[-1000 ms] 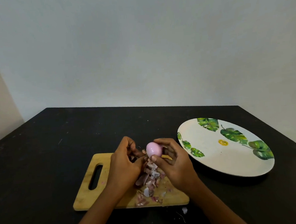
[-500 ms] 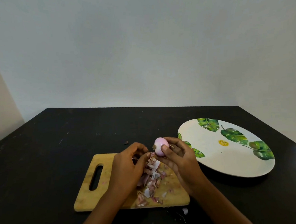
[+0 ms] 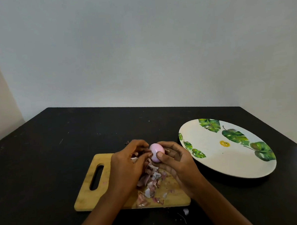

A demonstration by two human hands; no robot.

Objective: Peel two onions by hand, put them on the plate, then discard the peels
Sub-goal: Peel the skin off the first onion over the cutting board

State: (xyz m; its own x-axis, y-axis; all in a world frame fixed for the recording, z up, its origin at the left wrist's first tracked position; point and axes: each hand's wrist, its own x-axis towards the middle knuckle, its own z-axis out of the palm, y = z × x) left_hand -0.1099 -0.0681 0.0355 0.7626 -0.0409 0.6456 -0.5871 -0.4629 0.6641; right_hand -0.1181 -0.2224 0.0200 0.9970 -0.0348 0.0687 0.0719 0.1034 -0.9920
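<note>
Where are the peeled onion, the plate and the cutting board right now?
peeled onion (image 3: 156,149), head view, its bare pink top.
plate (image 3: 216,160), head view, bare white centre.
cutting board (image 3: 85,199), head view, bare near-left corner.

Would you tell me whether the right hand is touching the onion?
Touching. The head view shows the right hand gripping the onion, its thumb pressed on the pink front.

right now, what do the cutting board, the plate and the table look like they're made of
Cutting board: looks like wood or bamboo; pale tan, matte, with faint stains.
Plate: white with printed green leaves, smooth with a slight sheen; ceramic or melamine, the look leaves it open.
Table: black, matte, lightly scuffed and speckled; probably painted or laminated, its core is hidden.
</note>
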